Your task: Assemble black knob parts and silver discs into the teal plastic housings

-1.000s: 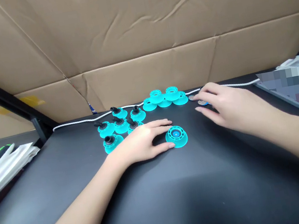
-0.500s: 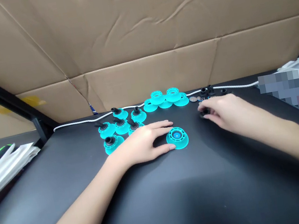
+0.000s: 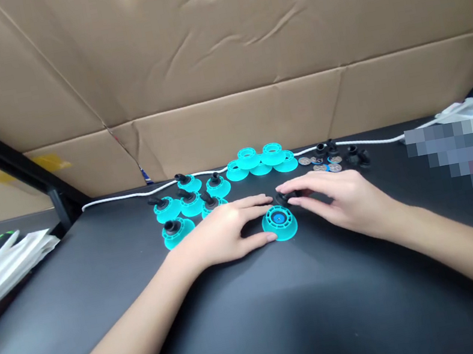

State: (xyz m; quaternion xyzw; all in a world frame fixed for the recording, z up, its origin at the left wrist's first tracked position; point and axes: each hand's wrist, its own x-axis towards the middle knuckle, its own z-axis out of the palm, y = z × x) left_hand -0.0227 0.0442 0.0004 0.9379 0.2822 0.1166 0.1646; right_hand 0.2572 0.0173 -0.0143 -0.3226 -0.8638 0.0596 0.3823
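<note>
A turquoise ring-shaped base [image 3: 280, 225] with a blue disc in its centre rests on the black table. My left hand [image 3: 232, 229] lies at its left side, thumb and fingers around its edge. Just above and right of the base, my right hand [image 3: 336, 196] pinches a black fitting [image 3: 286, 196] between thumb and fingers. Several turquoise bases with black fittings in them, one of them here [image 3: 178, 231], stand to the left, some partly behind my left hand.
Turquoise bases without fittings [image 3: 259, 162] are stacked at the back. Round discs [image 3: 321, 169] and loose black fittings [image 3: 354, 156] lie back right. A white cable [image 3: 130, 196] runs along the cardboard [image 3: 231, 123]. White packets [image 3: 10, 272] lie left.
My right hand has moved left with the black fitting, from near the loose parts to beside the turquoise base. My left hand keeps its place at the base.
</note>
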